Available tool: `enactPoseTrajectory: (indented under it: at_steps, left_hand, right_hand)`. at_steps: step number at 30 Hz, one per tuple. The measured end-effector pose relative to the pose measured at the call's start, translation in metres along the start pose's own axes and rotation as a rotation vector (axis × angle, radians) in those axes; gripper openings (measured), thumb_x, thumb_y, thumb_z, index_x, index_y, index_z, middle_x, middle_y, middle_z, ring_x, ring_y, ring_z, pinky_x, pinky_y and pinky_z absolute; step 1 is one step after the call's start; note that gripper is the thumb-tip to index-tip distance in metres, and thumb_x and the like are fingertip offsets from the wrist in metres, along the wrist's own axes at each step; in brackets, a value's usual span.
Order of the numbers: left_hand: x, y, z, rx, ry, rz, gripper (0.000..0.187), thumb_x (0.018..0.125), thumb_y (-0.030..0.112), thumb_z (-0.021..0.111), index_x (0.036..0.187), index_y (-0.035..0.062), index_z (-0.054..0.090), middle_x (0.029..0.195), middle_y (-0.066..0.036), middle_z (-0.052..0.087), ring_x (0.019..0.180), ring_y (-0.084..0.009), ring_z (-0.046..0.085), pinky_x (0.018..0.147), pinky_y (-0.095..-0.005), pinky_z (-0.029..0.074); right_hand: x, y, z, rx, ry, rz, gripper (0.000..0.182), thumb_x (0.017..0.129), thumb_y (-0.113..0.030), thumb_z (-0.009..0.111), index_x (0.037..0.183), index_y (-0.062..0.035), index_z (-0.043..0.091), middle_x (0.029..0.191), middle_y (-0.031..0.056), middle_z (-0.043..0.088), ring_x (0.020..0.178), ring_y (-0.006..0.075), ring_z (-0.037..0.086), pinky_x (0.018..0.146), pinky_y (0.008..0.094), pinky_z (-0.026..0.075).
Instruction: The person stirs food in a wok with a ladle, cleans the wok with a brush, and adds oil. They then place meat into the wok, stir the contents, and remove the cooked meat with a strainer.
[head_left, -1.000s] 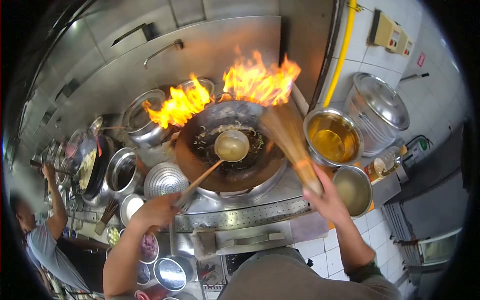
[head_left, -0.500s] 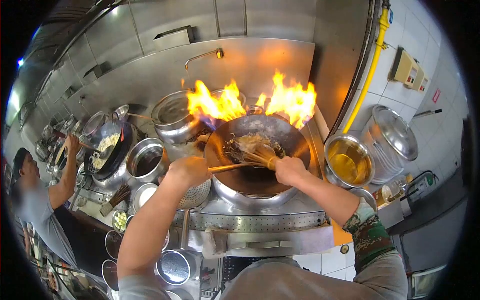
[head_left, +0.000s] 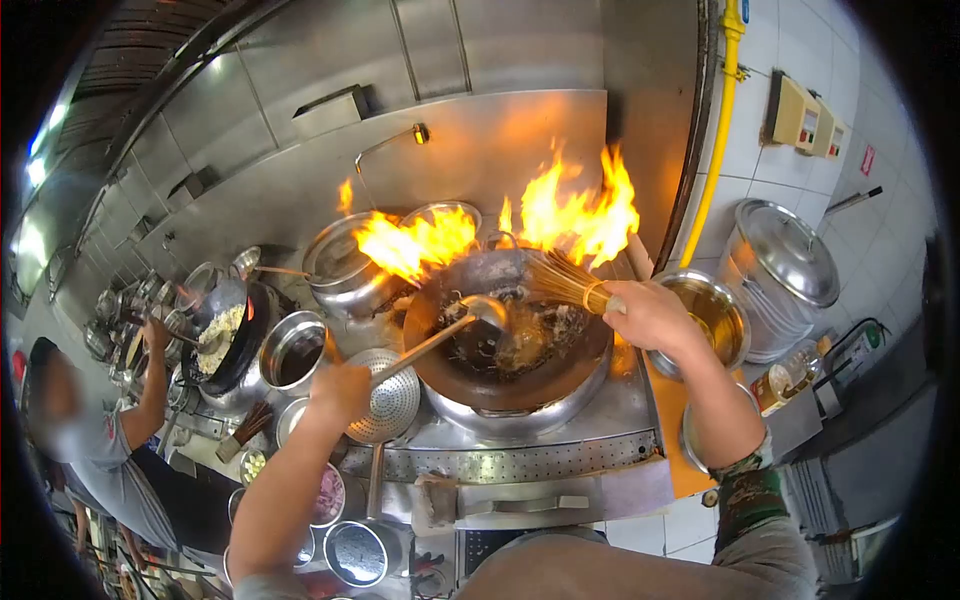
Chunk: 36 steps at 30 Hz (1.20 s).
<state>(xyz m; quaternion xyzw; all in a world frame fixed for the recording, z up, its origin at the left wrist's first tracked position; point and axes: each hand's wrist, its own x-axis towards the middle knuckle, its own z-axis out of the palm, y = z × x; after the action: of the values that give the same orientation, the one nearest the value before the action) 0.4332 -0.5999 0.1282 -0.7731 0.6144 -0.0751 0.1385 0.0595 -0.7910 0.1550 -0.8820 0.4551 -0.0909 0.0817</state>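
Observation:
A large dark wok (head_left: 440,365) sits on the burner in front of me, with murky liquid swirling in its bottom. My left hand (head_left: 340,392) is wrapped round the long handle of a ladle (head_left: 488,312), whose bowl is over the left part of the wok. In my right hand (head_left: 648,318) is a bamboo wok brush (head_left: 570,282), gripped at its bound end. Its bristles reach over the far right part of the wok, close to the flames (head_left: 585,205) behind it.
Left of the wok are a perforated strainer (head_left: 385,402), a pot of dark liquid (head_left: 293,352) and a lidded pot (head_left: 338,250). A metal pot (head_left: 742,345) stands at the right. A co-worker (head_left: 100,440) stirs food in another wok (head_left: 262,325) at far left.
The brush has moved from the wok's middle up to its far right side. My left hand has shifted left and down, and the ladle's bowl now shows clearly. The view has shifted slightly.

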Motion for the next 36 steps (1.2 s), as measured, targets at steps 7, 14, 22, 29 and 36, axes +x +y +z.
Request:
enactPoseTrajectory:
  at_steps: [7, 14, 22, 29, 36]
  left_hand:
    - [-0.056, -0.003, 0.091, -0.628, 0.031, -0.011, 0.026, 0.076, 0.021, 0.069, 0.092, 0.0041, 0.059, 0.087, -0.023, 0.063, 0.086, -0.0404, 0.062, 0.072, -0.0476, 0.047]
    - [-0.076, 0.059, 0.058, -1.042, -0.092, -0.294, 0.029, 0.078, 0.016, 0.067, 0.102, 0.0014, 0.059, 0.083, -0.017, 0.063, 0.074, -0.0295, 0.062, 0.07, -0.0386, 0.047]
    - [-0.073, 0.126, -0.02, -2.449, -0.789, -0.237, 0.016, 0.092, 0.021, 0.058, 0.101, 0.0115, 0.049, 0.059, 0.005, 0.036, 0.043, -0.0042, 0.032, 0.041, -0.0222, 0.03]
    - [-0.035, 0.246, -0.076, -2.277, -0.705, -0.076, 0.019, 0.089, 0.01, 0.056, 0.105, 0.0079, 0.046, 0.065, 0.0, 0.042, 0.049, -0.0103, 0.043, 0.043, -0.0248, 0.035]
    - [0.01, 0.404, -0.034, -2.006, -0.572, -0.041, 0.018, 0.089, 0.015, 0.054, 0.1, 0.0077, 0.042, 0.068, -0.002, 0.046, 0.052, -0.0112, 0.046, 0.044, -0.0269, 0.039]
  right_hand:
    - [0.023, 0.057, 0.066, 0.988, -0.362, 0.327, 0.057, 0.089, -0.032, 0.058, 0.136, -0.005, 0.041, 0.085, 0.0084, 0.062, 0.057, 0.0125, 0.057, 0.04, 0.0255, 0.043]
    - [0.015, 0.068, 0.068, 1.359, -0.446, 0.362, 0.054, 0.091, -0.027, 0.057, 0.137, -0.0071, 0.038, 0.079, 0.0105, 0.064, 0.053, 0.0145, 0.057, 0.04, 0.026, 0.043]
    - [-0.043, 0.064, 0.04, 1.339, 0.264, 0.309, 0.051, 0.089, -0.025, 0.06, 0.135, -0.0093, 0.044, 0.081, 0.0079, 0.062, 0.055, 0.0118, 0.057, 0.043, 0.0247, 0.045]
    - [-0.116, 0.096, 0.027, 1.139, 0.226, 0.653, 0.055, 0.087, -0.025, 0.064, 0.135, -0.0075, 0.043, 0.081, 0.0064, 0.059, 0.055, 0.011, 0.056, 0.044, 0.0254, 0.045]
    - [-0.145, 0.091, -0.051, 0.988, 0.412, 0.342, 0.055, 0.085, -0.022, 0.064, 0.133, -0.0066, 0.045, 0.086, 0.0111, 0.062, 0.067, 0.0177, 0.062, 0.053, 0.0295, 0.049]
